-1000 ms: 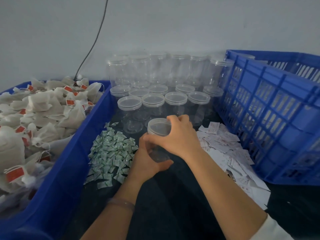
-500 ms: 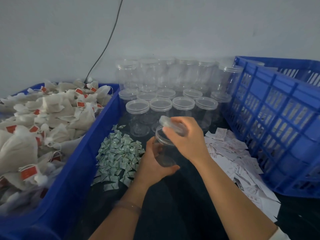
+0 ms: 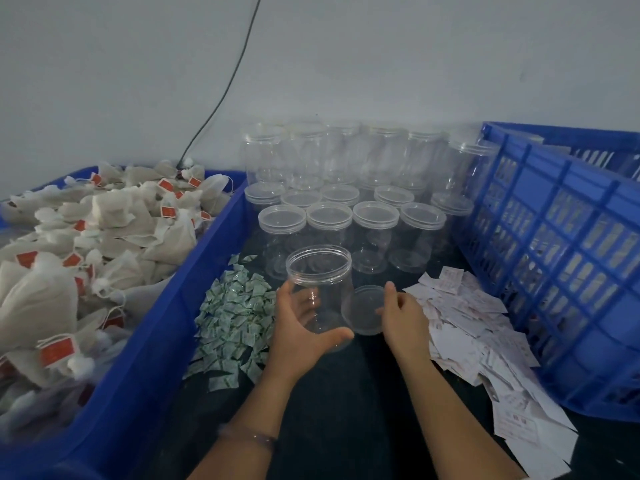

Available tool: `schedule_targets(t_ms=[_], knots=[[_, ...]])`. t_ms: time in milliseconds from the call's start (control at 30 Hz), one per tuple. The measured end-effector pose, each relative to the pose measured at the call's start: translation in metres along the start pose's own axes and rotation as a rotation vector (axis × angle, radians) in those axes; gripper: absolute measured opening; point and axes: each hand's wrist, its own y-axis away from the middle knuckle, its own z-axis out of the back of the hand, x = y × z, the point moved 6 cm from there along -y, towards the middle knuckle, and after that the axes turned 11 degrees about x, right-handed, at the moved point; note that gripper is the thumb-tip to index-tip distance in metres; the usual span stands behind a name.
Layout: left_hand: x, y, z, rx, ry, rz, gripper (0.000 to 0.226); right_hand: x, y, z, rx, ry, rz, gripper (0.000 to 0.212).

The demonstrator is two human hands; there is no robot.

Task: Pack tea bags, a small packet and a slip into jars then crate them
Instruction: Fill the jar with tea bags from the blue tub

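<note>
The left hand (image 3: 301, 327) holds an open clear jar (image 3: 318, 282) upright over the dark desk (image 3: 346, 410). Its grip is wide, with the thumb in front of the jar's base and the fingers behind the wall. The jar is empty. The right hand (image 3: 405, 320) holds the clear lid (image 3: 362, 310) by its right edge, in a narrow grip of the fingertips. The lid lies flat and low, just beside the jar, and one cannot tell whether it touches the desk. Left of the jar lies a heap of small green-and-white packets (image 3: 235, 317). Right of the lid lies a heap of white paper slips (image 3: 460, 320). Behind them stand rows of closed jars (image 3: 329, 216). Tea bags (image 3: 86, 244) with red tags fill the left blue crate (image 3: 166, 306). The right blue crate (image 3: 554, 254) stands just beside the slips.
</note>
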Motion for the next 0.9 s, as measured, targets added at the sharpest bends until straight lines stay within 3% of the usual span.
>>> schedule_targets(t_ms=[167,267,433,567,733,833,900], knots=[[-0.007,0.005,-0.001,-0.015,0.014,0.039,0.082,0.003,0.013,0.003,-0.124,0.238,0.209,0.048],[-0.014,0.010,-0.001,-0.012,-0.018,0.043,0.079,0.024,0.027,0.001,-0.112,0.135,0.422,0.032],[-0.034,0.028,0.010,-0.081,-0.024,0.002,0.064,0.075,0.065,-0.044,0.445,-0.313,0.641,0.046],[-0.071,0.046,0.029,-0.138,-0.047,-0.010,0.046,0.095,0.077,-0.065,0.524,-0.413,0.697,0.070],[-0.136,0.055,0.062,-0.151,-0.465,0.024,0.060,0.106,0.080,-0.085,0.469,-0.514,0.655,0.070],[-0.180,0.025,0.097,-0.091,-0.778,-0.015,0.040,0.111,0.081,-0.100,0.474,-0.480,0.632,0.071],[-0.190,-0.007,0.132,-0.146,-0.969,0.094,0.030,0.114,0.081,-0.110,0.490,-0.454,0.614,0.076]])
